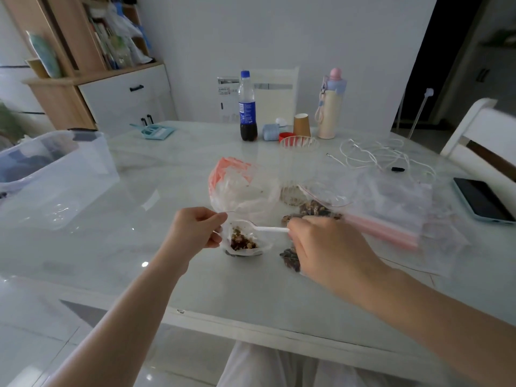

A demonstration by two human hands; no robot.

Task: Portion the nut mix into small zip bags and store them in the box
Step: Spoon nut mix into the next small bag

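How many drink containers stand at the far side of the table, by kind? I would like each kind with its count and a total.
Cola bottle: 1
Pastel flask with pink cap: 1
Brown paper cup: 1
Total: 3

Home, dining or living area. White glossy desk [167, 174] as landmark: behind its left corner, wooden bookshelf [83, 37] over drawer cabinet; on far edge, cola bottle [247, 107], paper cup [301, 124], flask [331, 104]; chair [480, 129] right.
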